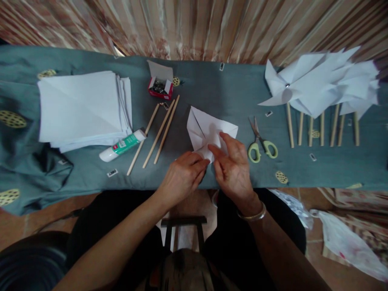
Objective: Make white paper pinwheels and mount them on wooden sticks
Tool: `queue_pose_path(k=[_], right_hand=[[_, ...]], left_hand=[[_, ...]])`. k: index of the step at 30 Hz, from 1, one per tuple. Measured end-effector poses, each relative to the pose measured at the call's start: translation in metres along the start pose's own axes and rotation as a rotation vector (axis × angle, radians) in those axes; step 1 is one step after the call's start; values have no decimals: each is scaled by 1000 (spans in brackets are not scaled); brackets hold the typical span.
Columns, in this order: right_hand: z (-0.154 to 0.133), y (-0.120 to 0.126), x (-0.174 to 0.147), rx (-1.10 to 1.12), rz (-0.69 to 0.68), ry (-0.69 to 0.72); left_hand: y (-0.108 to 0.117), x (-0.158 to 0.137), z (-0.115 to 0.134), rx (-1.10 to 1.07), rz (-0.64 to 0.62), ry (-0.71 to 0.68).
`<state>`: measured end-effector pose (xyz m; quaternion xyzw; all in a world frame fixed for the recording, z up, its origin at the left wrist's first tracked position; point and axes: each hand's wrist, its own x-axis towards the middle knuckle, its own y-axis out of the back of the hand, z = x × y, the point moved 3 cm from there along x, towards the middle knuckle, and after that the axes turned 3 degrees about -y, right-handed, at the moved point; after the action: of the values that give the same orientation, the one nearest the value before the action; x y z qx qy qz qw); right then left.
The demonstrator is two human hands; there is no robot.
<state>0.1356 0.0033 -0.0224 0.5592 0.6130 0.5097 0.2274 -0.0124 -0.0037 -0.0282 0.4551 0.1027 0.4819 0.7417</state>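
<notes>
A white sheet of paper with cut slits lies on the cloth in front of me, its near corner curled up. My left hand pinches this near corner between thumb and fingers. From the other side my right hand, a bangle at its wrist, grips the curled part with bent fingers; its fingertips press on the paper. Just right of the paper lie scissors with light green handles, blades apart. Three wooden sticks lie to the left of the paper. My fingers hide part of the curled corner.
A stack of white paper lies at the left, a glue stick by its near edge. Behind the sticks stands an open red box of small metal pieces. Several paper pinwheels on sticks lie at the right. A curtain hangs behind.
</notes>
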Motion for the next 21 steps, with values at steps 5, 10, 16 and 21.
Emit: queue_pose_path(k=[5,10,16,21], right_hand=[[1,-2,0,-1,-14,-14],[0,-2,0,-1,-8,-12],[0,-4,0,-49,-32,-11],[-1,-6,0,-101,-27,29]], left_hand=[[1,0,0,-3,-13,13],[0,1,0,-9,-27,18],[0,1,0,1,-30,17],[1,1,0,-6,-20,28]])
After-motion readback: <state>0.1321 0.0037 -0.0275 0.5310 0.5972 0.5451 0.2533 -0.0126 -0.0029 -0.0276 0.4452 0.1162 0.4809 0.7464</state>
